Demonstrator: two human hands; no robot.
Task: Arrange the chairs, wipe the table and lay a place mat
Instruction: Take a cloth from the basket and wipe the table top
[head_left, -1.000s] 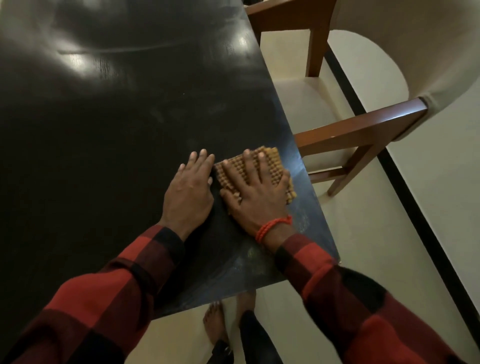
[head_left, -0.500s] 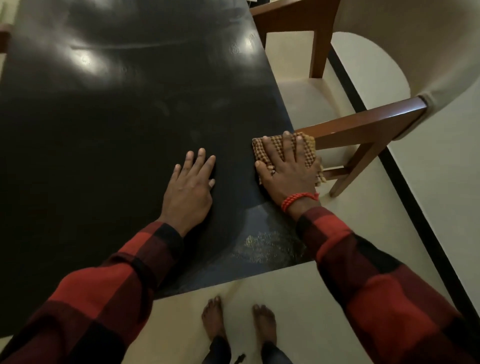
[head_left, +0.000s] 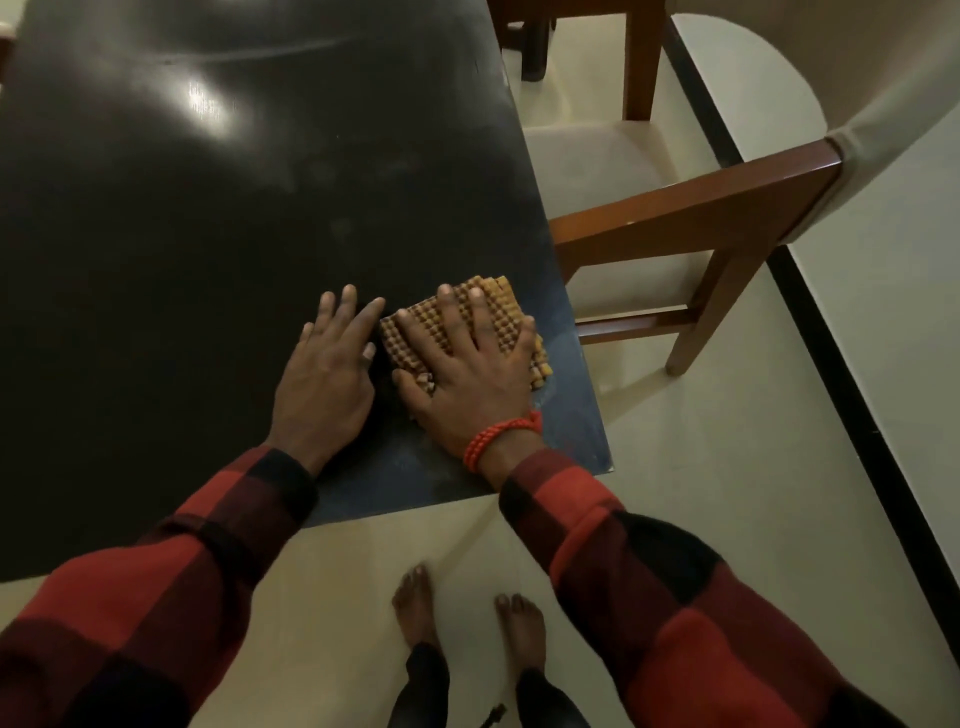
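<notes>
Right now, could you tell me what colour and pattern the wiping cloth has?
Tan and brown in a small check, waffle-textured cloth; head view.

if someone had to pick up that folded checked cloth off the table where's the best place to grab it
Take the tan checked waffle cloth by its far edge, coming from above on the chair side. It lies flat on the dark table near the corner, under the flat right hand; only that edge shows clear of the fingers.

Glossy dark table (head_left: 260, 218), waffle-textured cloth (head_left: 498, 306), polished wood chair (head_left: 691, 208) with matt fabric seat, smooth floor (head_left: 727, 467)
</notes>
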